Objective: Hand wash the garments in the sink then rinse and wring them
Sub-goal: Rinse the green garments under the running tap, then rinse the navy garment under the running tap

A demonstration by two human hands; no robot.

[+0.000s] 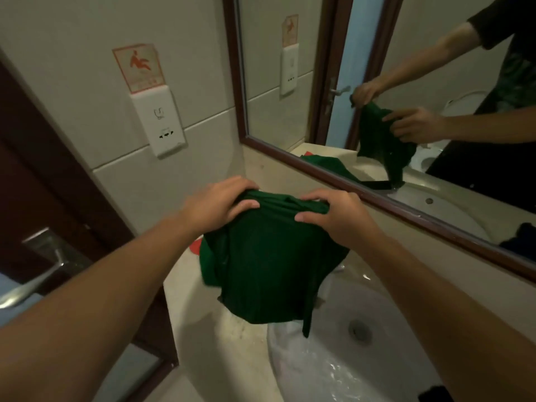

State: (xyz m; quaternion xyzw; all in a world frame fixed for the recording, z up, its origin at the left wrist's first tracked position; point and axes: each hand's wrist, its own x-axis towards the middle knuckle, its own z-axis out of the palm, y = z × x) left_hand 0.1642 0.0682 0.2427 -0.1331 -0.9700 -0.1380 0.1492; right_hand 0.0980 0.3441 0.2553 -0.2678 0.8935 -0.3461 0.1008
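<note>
Left hand (220, 203) and right hand (333, 216) each grip the raised green garment (269, 262) above the sink (385, 323); its hanging hem may drip onto the near tabletop (220, 340).

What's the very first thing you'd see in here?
A dark green garment, pinched along its top by the left hand and right hand, hangs in the middle above the white sink. At the upper right, the mirror shows the same hands and cloth.

Both arms reach forward; left hand (220, 203) and right hand (333, 217) pinch the green garment (269, 256), fingers curled over it.
</note>
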